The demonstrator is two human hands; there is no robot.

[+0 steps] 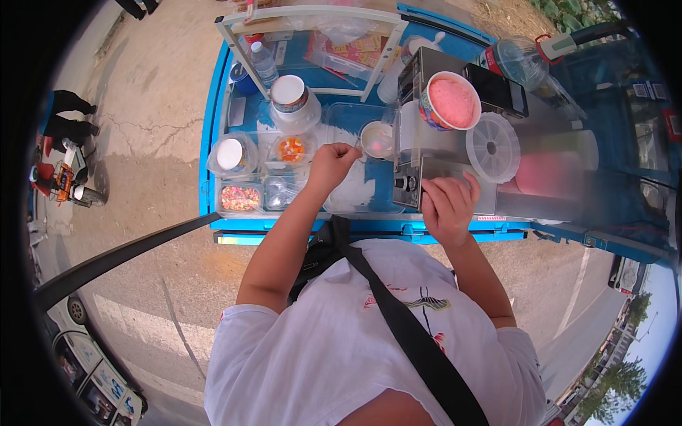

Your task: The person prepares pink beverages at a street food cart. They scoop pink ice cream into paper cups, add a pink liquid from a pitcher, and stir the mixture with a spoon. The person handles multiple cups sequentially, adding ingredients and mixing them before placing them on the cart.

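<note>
My left hand (334,165) is pinched at the fingertips around a thin object, too small to identify. Just right of those fingertips is a round white tub (376,139) with a small pink lump inside. The curled fingers of my right hand (450,205) are at the front edge of a stainless steel machine (482,197), beside its black knob (411,183); contact is unclear. On top of the machine stands a paper cup (452,101) filled with pink, fluffy-looking food. A ribbed clear plastic disc (493,147) with a central hole is near the cup.
Left on the blue cart (386,183) are stacked paper cups (289,94), orange-and-white candies (291,148), colourful bits (240,197) and clear plastic spoons (278,192). A white-framed stand (314,16) rises behind. A phone (498,90) lies beyond the pink-filled cup. A black pole (128,255) slants off left.
</note>
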